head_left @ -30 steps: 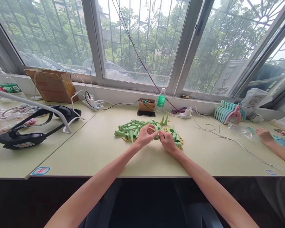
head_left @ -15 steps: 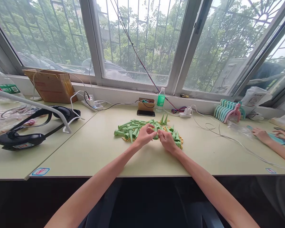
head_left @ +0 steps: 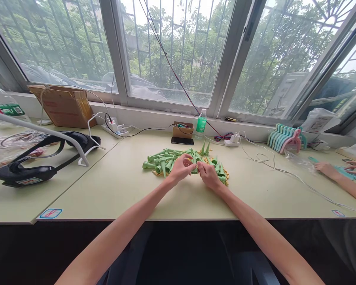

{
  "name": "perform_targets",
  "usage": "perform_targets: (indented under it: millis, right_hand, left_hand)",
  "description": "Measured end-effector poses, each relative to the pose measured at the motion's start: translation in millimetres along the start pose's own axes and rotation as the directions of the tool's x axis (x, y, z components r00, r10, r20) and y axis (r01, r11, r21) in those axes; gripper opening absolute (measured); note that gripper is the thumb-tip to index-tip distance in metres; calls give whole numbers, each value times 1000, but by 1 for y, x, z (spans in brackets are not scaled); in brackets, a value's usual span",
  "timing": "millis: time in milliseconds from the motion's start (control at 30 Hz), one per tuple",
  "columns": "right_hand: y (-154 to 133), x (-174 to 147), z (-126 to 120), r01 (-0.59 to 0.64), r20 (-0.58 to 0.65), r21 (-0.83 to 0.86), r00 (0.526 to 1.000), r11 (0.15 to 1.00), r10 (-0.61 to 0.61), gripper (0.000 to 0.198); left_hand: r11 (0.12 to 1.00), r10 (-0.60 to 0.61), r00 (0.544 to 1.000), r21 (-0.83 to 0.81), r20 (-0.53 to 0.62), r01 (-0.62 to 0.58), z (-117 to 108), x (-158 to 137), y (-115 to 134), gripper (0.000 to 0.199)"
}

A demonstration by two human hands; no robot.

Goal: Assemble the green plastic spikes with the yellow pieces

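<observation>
My left hand (head_left: 180, 169) hovers at the front of a pile of green tapered plastic pieces (head_left: 163, 161), its thumb and fingers curled toward each other. Close beside it, my right hand (head_left: 208, 175) has its thumb and fingers pinched together. Green shows in the narrow gap between the two hands, but whether it is held or lies in the pile behind I cannot tell. Small yellow pieces (head_left: 226, 174) lie among and under the green ones. Two pointed green cones (head_left: 205, 148) stand upright at the back of the pile.
Behind the pile are a phone (head_left: 182, 141), a small cardboard box (head_left: 183, 130) and a green-labelled bottle (head_left: 201, 123). A black headset-like strap device (head_left: 32, 174) lies left. Hangers (head_left: 284, 137) and a cable (head_left: 299, 180) are right, near another person's hands (head_left: 328, 169).
My hands keep almost the same place and pose over the pile. At the far right, the other person's hand has lifted and shifted slightly.
</observation>
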State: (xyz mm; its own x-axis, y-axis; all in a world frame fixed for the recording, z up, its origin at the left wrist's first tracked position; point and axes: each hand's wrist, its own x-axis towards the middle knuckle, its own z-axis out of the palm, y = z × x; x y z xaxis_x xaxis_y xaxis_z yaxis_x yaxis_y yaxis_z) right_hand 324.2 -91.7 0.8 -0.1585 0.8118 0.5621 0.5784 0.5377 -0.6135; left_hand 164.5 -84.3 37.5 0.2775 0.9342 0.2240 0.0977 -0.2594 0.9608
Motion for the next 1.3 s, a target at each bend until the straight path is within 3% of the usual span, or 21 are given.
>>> perform_targets:
  millis: [600,1300]
  right_hand:
    - [3,-1,0,0,29,14,1000,1000,-1,49]
    - [2,-1,0,-1,33,12,999,1000,1,49]
  left_hand:
    - [1000,-25,1000,-8,7,25,0,0,1,34]
    - [1000,14,999,-1,33,-14,0,0,0,22]
